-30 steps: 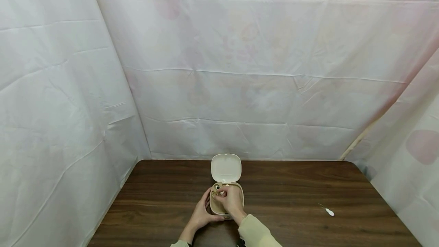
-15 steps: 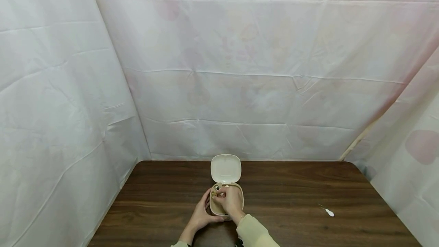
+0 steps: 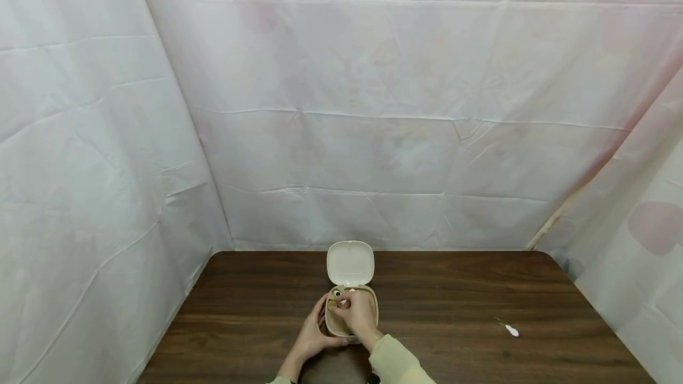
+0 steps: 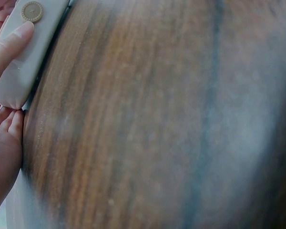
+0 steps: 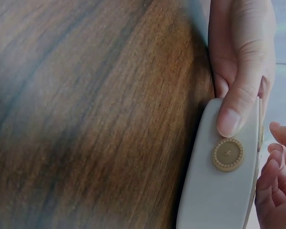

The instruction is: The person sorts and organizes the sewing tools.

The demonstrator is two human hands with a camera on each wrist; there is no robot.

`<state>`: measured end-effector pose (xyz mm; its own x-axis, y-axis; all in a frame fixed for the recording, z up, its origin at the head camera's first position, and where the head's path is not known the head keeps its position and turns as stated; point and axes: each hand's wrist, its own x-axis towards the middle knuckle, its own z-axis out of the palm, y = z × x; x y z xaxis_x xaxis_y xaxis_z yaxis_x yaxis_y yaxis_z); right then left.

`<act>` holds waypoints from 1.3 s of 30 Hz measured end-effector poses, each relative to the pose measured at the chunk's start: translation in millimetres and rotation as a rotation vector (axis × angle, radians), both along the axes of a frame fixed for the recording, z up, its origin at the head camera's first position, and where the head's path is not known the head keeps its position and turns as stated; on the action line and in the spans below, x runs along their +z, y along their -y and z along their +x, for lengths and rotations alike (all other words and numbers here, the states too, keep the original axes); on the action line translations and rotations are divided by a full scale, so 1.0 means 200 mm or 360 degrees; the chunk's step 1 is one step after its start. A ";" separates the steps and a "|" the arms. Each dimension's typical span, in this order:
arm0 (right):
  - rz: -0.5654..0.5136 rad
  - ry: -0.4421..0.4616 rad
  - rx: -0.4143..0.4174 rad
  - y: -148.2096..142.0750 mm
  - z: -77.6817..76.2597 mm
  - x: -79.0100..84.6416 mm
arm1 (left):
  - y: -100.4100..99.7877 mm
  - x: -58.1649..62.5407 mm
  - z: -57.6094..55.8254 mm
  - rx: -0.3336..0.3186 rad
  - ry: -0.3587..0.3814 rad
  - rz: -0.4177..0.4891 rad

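Note:
A small white box [image 3: 337, 326] with a beige compartmented inside stands on the table, its lid [image 3: 350, 262] tipped up behind it. My left hand [image 3: 311, 335] grips the box from the left, thumb on the front wall and fingers along the side. The left thumb [image 5: 230, 121] lies beside a round button-shaped clasp [image 5: 228, 155] in the right wrist view. Bent fingers of my right hand [image 3: 360, 314] reach inside, at the left compartments by a small yellowish round thing [image 3: 332, 303]. Whether they pinch anything is hidden. A dark-centred round piece [image 3: 338, 293] sits just behind.
A small white needle threader [image 3: 511, 330] with a thin wire lies far to the right on the dark wooden table [image 3: 437, 301]. Pale hanging sheets [image 3: 341, 135] enclose the table at the back and both sides.
Both hands keep nearly the same place at the box. The right fingers shift only slightly within it. The whole view drifts a few pixels.

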<state>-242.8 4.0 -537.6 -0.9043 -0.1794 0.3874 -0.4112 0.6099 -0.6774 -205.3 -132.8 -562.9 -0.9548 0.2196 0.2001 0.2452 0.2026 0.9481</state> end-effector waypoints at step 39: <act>-0.0307 0.0153 0.0183 -0.37 0.17 0.09 | 0.05 -0.19 -0.10 0.0060 -0.0004 -0.0062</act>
<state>-208.1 78.4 -520.3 -0.9166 -0.2142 0.3377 -0.3985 0.4186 -0.8161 -225.3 -142.1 -601.6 -0.9620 0.1915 0.1947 0.2395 0.2485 0.9386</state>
